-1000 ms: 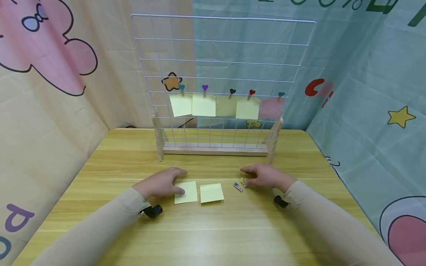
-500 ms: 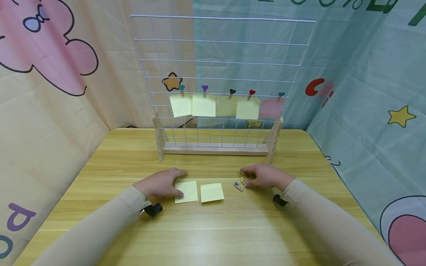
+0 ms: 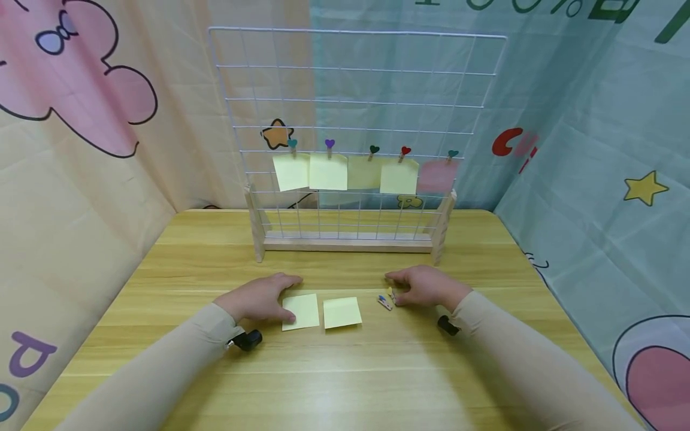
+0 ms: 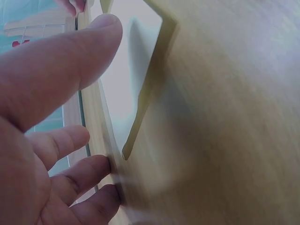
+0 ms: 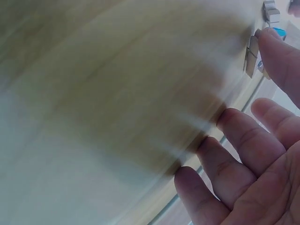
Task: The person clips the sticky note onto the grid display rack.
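Observation:
My left hand point(image 3: 261, 297) lies at the left edge of a pale yellow sticky note point(image 3: 303, 312), its thumb overlapping the note and its fingers loosely spread. In the left wrist view the thumb point(image 4: 70, 65) is over the paper point(image 4: 131, 61), and the other fingertips meet the tabletop. A second yellow note point(image 3: 342, 312) lies to the right. My right hand point(image 3: 427, 285) rests beside two mini clothespins, one blue-topped point(image 3: 384, 302) and one yellow-topped point(image 3: 392, 294). In the right wrist view its thumb point(image 5: 281, 61) is right at a wooden clothespin point(image 5: 251, 56); its other fingers rest on the table.
Behind the hands stands a white wire grid point(image 3: 356, 99) in a wooden base point(image 3: 347, 245). Several yellow notes point(image 3: 329, 172) and a pink one point(image 3: 436, 176) hang from it by heart-topped clothespins. Printed curtains point(image 3: 582, 179) surround the wooden table point(image 3: 323, 383).
The right hand has shifted very slightly to the left along with a small shift of the head view. Both hands otherwise keep their places, and the notes and clothespins lie as before.

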A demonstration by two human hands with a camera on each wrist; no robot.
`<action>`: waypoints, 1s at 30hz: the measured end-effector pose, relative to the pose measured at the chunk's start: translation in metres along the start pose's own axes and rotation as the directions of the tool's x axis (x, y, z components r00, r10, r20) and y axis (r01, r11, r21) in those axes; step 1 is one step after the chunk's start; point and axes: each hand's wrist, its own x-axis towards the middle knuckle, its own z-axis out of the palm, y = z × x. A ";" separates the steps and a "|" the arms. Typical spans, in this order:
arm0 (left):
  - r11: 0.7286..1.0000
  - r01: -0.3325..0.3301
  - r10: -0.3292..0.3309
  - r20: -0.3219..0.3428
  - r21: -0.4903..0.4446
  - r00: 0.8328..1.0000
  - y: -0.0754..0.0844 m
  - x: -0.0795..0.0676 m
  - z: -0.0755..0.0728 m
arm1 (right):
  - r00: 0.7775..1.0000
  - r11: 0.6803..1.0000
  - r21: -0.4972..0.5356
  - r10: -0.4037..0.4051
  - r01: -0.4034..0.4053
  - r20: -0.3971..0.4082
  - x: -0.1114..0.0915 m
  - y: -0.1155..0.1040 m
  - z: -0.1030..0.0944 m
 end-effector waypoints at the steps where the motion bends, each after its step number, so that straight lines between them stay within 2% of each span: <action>1: 1.000 0.000 0.000 0.001 0.002 1.000 0.000 0.000 0.000 | 1.000 1.000 -0.004 0.000 0.000 -0.001 0.000 0.000 0.000; 12: 1.000 0.005 -0.005 -0.007 0.012 1.000 0.000 -0.001 0.002 | 1.000 1.000 -0.029 -0.002 0.002 -0.002 -0.001 -0.003 0.002; 21: 1.000 -0.017 0.017 -0.017 0.022 1.000 0.001 -0.001 0.003 | 1.000 0.998 -0.055 -0.011 0.011 -0.007 -0.002 -0.001 0.004; 30: 1.000 0.027 -0.027 -0.015 -0.013 1.000 0.003 -0.007 0.002 | 1.000 0.999 -0.053 -0.013 0.012 -0.011 -0.003 -0.001 0.004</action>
